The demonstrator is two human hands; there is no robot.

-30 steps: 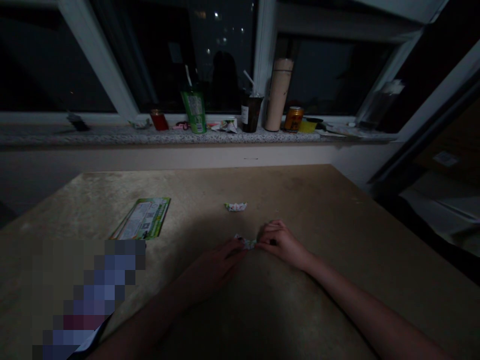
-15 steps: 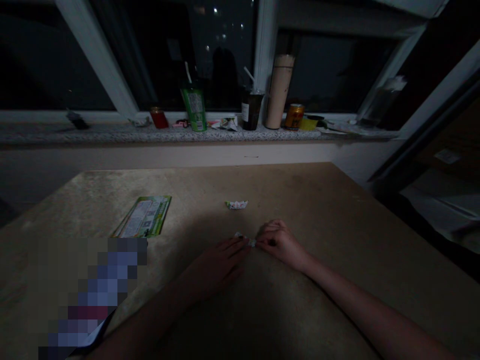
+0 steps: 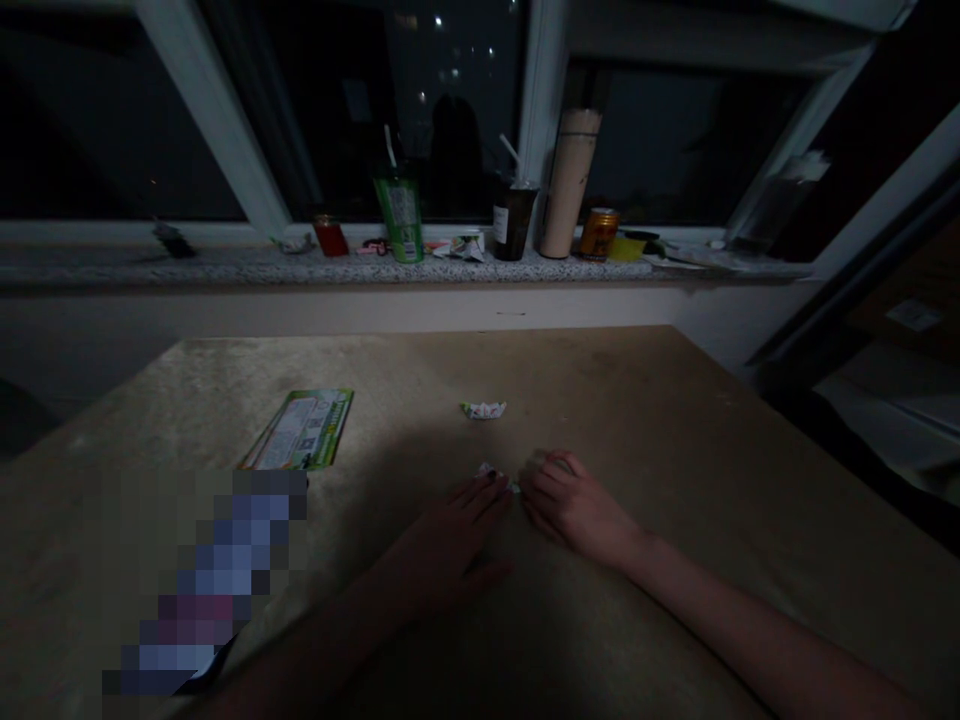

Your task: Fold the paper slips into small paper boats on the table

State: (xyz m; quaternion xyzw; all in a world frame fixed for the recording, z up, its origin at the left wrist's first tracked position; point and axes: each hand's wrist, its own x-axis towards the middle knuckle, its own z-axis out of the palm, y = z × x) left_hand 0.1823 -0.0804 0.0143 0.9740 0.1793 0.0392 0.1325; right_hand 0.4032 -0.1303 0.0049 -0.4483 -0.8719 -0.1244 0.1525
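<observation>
My left hand (image 3: 457,530) lies flat, fingers stretched out, over a small folded printed paper (image 3: 487,470). Its fingertips press on the paper and hide most of it; a pale end shows at the right. Close to that end is my right hand (image 3: 574,508), its side on the table and its fingers curled in. Whether anything is inside those fingers is hidden. Farther off on the table sits a small folded paper piece (image 3: 484,410), white with green tips, touched by neither hand.
Green-and-white printed cards (image 3: 311,430) lie at the left of the brown table (image 3: 637,390). Nearer me is a phone-like object (image 3: 225,580), blurred out. Along the windowsill (image 3: 450,270) stand a green cup (image 3: 401,215), a dark drink cup (image 3: 514,222), a tall bottle (image 3: 570,185) and a can (image 3: 598,235).
My right hand has drawn slightly away from the paper's right end, and its fingers have curled in. My left hand stays on the paper. The whole view has shifted a little.
</observation>
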